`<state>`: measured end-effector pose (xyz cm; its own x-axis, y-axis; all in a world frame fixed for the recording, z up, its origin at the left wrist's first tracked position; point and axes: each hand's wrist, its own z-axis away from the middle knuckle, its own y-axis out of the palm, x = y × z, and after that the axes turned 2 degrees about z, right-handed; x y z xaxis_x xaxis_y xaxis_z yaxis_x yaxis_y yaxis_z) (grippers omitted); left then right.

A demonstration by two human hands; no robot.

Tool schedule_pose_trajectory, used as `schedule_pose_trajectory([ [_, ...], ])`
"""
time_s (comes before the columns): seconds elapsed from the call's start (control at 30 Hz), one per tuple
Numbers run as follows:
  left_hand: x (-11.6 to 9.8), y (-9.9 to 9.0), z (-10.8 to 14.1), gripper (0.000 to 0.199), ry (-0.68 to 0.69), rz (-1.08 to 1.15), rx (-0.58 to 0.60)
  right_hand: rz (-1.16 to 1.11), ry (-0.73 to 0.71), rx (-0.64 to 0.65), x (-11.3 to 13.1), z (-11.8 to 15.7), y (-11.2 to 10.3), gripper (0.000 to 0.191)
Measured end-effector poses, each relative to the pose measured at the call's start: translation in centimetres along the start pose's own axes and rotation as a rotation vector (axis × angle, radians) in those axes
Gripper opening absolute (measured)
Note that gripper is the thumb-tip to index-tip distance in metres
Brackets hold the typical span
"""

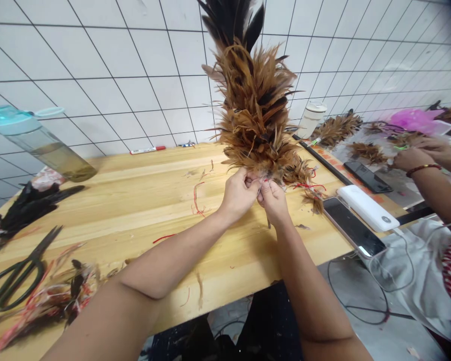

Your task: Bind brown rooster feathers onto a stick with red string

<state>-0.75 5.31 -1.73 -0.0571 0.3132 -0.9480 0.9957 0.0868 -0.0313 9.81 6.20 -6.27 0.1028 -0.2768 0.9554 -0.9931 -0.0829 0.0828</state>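
Two hands I watch from far away, the left hand (237, 195) and the right hand (273, 201), have their fingers clamped on the bottom of a tall bunch of brown feathers (253, 108), held up over the middle of the worktop (165, 200). Red thread (196, 198) lies near the left hand. Black scissors (17, 271) lie by the near left corner. Another person's hand (413, 158) is past the right edge.

Left hand (238, 194), right hand (272, 200) pinch brown feather bundle (254, 110) above wooden table (154, 200).
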Motion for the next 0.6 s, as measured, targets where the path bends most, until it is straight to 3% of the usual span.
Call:
schedule_pose_trajectory([
  [0.17, -0.6, -0.3, -0.4, 0.014, -0.101, 0.088, 0.065, -0.03, 0.027, -0.047, 0.2, -0.2, 0.1, 0.052],
  [0.33, -0.9, -1.5, -1.3, 0.011, -0.054, -0.07, 0.117, -0.123, 0.076, -0.032, 0.8, -0.5, 0.0, 0.052],
  [0.4, -0.7, -1.8, -1.4, 0.014, -0.106, -0.015, 0.245, -0.155, 0.083, -0.057, 0.8, -0.5, -0.2, 0.051],
  [0.5, 0.0, -1.9, -1.4, 0.027, -0.289, 0.137, 0.529, -0.154, 0.097, -0.101, 0.6, -0.6, -0.5, 0.047],
  [0.53, 0.3, -2.0, -1.4, 0.028, -0.33, 0.15, 0.573, -0.137, 0.101, -0.111, 0.5, -0.6, -0.6, 0.046],
  [0.6, 0.8, -2.0, -1.6, 0.023, -0.319, 0.095, 0.536, -0.081, 0.098, -0.131, 0.2, -0.7, -0.7, 0.043],
])
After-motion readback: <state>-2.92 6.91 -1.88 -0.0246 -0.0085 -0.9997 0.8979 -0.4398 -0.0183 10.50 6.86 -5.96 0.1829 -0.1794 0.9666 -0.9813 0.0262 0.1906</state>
